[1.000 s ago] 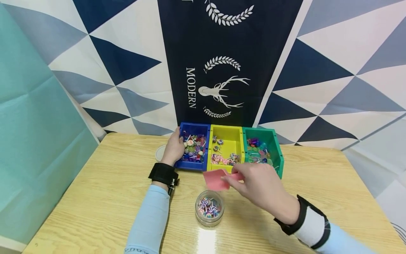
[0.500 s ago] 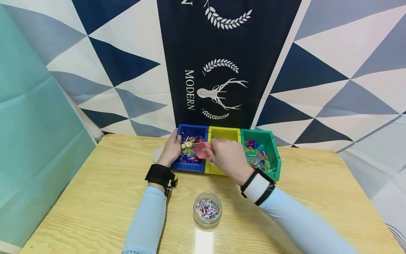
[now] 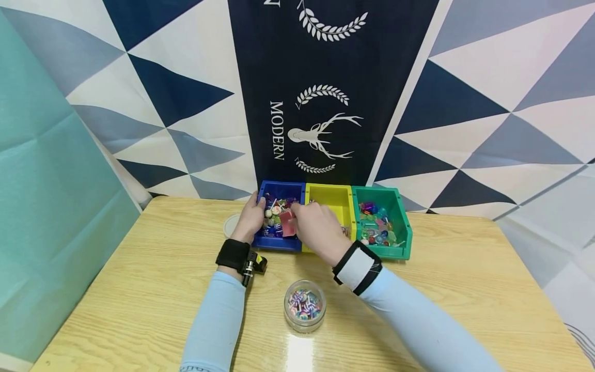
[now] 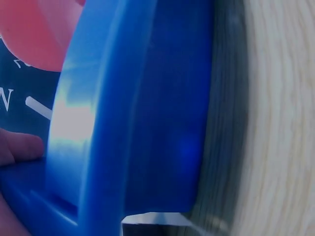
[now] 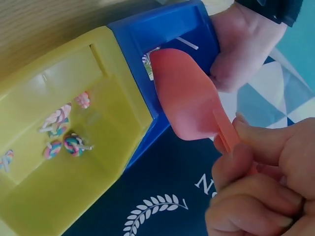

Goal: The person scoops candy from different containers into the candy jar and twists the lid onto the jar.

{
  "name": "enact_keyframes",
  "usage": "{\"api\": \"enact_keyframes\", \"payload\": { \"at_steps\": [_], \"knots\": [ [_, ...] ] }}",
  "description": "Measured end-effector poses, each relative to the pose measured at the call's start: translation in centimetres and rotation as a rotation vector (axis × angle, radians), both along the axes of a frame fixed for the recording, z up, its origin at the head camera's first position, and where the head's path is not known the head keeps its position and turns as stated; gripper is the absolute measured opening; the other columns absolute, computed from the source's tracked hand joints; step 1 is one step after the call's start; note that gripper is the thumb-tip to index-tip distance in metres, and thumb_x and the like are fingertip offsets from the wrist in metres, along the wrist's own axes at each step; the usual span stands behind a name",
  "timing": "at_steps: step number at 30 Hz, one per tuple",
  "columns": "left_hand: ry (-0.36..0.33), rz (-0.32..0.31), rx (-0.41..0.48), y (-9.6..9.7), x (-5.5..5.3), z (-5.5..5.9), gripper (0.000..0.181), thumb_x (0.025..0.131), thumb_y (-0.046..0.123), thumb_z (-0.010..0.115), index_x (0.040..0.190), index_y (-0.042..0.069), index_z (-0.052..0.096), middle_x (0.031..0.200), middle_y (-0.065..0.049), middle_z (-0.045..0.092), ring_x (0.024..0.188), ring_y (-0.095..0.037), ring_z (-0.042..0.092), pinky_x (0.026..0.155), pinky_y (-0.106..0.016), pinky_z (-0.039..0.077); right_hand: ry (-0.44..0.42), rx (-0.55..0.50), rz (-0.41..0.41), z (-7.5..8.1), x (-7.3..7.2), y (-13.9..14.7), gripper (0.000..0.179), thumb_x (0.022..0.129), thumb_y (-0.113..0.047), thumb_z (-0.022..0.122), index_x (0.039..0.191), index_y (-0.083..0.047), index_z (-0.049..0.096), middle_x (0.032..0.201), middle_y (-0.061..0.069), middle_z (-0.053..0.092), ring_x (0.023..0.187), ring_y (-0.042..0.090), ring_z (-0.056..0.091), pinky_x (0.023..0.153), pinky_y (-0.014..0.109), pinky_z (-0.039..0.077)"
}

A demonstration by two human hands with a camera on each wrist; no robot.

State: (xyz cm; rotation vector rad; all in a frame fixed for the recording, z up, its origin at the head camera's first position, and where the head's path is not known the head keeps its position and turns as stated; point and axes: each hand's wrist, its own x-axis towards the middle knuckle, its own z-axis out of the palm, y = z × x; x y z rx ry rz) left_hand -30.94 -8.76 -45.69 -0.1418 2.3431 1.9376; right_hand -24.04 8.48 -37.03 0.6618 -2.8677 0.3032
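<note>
A patterned backdrop (image 3: 262, 51) stands behind the wooden table (image 3: 176, 289); in the head view, three joined bins, blue (image 3: 279, 244), yellow (image 3: 328, 194) and green (image 3: 402, 227), run left to right along the far side, all holding small candy-like pieces; the left hand (image 3: 249, 221) grips the blue bin's left wall; the right hand (image 3: 321, 230) holds a pink scoop (image 3: 287, 223) at the blue bin's right part; a partly filled jar (image 3: 304, 326) sits nearer, apart from the bins.

The left wrist view shows the blue bin's side up close, a thumb at its rim.

The right wrist view shows the scoop's handle pinched between thumb and fingers; whether the blade carries anything I cannot tell; the step looks like scooping from the blue bin; next, it probably calls for working the blade under the pieces, then lifting level.
</note>
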Motion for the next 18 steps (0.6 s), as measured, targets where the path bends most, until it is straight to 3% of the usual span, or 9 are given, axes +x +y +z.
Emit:
{"api": "enact_keyframes", "payload": {
  "at_steps": [4, 7, 10, 14, 18],
  "knots": [
    [0.009, 0.014, 0.006, 0.1, 0.1, 0.0, 0.052, 0.111, 0.025, 0.029, 0.16, 0.012, 0.019, 0.158, -0.014, 0.033, 0.142, -0.029, 0.032, 0.119, -0.047, 0.025, -0.099, 0.021, -0.021, 0.2, 0.6, 0.0, 0.013, 0.094, -0.013, 0.07, 0.105, -0.006, 0.069, 0.077, 0.005, 0.064, 0.069, 0.023, 0.062, 0.06, 0.031, 0.058],
    [0.012, 0.013, -0.003, 0.1, 0.0, -0.2, 0.05, 0.111, 0.024, 0.029, 0.159, 0.011, 0.022, 0.156, -0.015, 0.035, 0.14, -0.03, 0.035, 0.118, -0.047, 0.026, -0.12, 0.058, -0.024, 0.2, 0.8, 0.0, 0.017, 0.091, -0.011, 0.071, 0.108, -0.006, 0.069, 0.079, 0.006, 0.065, 0.072, 0.024, 0.062, 0.066, 0.035, 0.06],
    [0.025, -0.005, -0.023, 0.1, -0.1, -0.3, 0.05, 0.111, 0.022, 0.029, 0.159, 0.01, 0.023, 0.156, -0.015, 0.035, 0.142, -0.03, 0.032, 0.119, -0.047, 0.024, -0.053, 0.105, -0.02, 0.2, 0.8, -0.2, 0.009, 0.091, -0.016, 0.072, 0.094, -0.008, 0.071, 0.075, 0.006, 0.066, 0.068, 0.024, 0.062, 0.061, 0.037, 0.06],
    [0.034, -0.027, -0.049, 0.1, -0.1, -0.2, 0.05, 0.111, 0.023, 0.029, 0.159, 0.011, 0.023, 0.158, -0.013, 0.033, 0.145, -0.029, 0.029, 0.121, -0.046, 0.021, 0.033, 0.184, -0.034, 0.3, 0.7, -0.9, 0.029, 0.092, -0.032, 0.072, 0.074, -0.01, 0.068, 0.069, 0.006, 0.064, 0.061, 0.026, 0.062, 0.05, 0.04, 0.057],
    [0.026, -0.032, -0.069, 0.0, -0.2, -0.1, 0.05, 0.111, 0.024, 0.029, 0.159, 0.012, 0.023, 0.159, -0.012, 0.032, 0.147, -0.028, 0.026, 0.121, -0.046, 0.02, 0.038, 0.263, -0.048, 0.2, 0.4, -1.7, 0.04, 0.092, -0.045, 0.069, 0.075, -0.009, 0.069, 0.07, 0.008, 0.066, 0.061, 0.027, 0.063, 0.05, 0.042, 0.057]
  ]
}}
